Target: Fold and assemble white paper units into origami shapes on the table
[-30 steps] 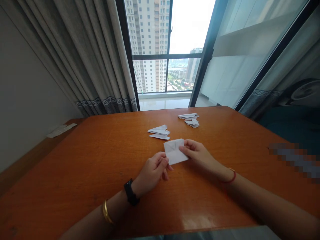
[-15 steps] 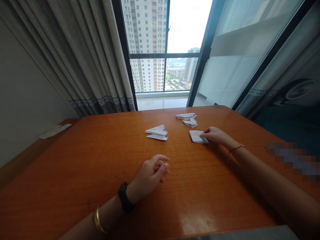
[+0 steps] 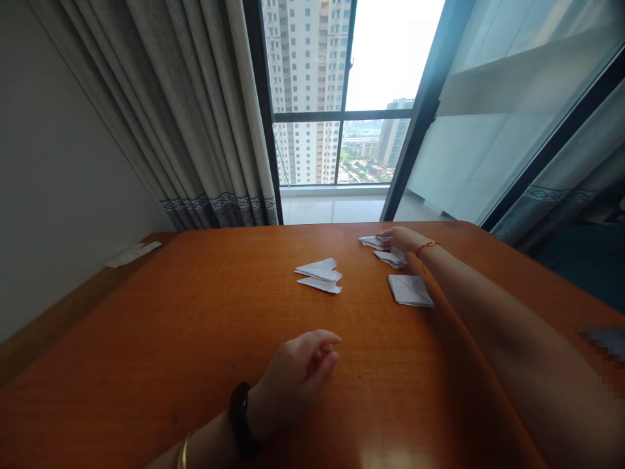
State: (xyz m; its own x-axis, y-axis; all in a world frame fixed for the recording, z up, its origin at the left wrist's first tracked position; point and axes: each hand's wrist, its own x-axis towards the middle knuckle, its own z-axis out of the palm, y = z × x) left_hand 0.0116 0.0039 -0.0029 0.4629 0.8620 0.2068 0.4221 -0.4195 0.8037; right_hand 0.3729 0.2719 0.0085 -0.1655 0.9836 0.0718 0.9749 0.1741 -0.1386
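Observation:
My right hand (image 3: 398, 239) reaches to the far side of the wooden table, its fingers on a folded white paper plane (image 3: 374, 241). Just nearer lies a smaller folded paper (image 3: 392, 258), and nearer still a square folded paper stack (image 3: 410, 290). Two pointed paper planes (image 3: 319, 274) lie side by side left of these, tips to the left. My left hand (image 3: 303, 371), with a black band at the wrist, hovers over the near middle of the table, fingers loosely curled and apart, holding nothing.
The orange-brown table (image 3: 195, 312) stretches toward a window. White paper strips (image 3: 133, 254) lie on a ledge at the far left. A grey curtain (image 3: 209, 130) hangs behind the table. A blurred patch (image 3: 605, 342) is at the right edge.
My right hand has left the square paper stack and moved away from me to the far paper plane. The view has shifted slightly; my left hand stays near the front, holding nothing.

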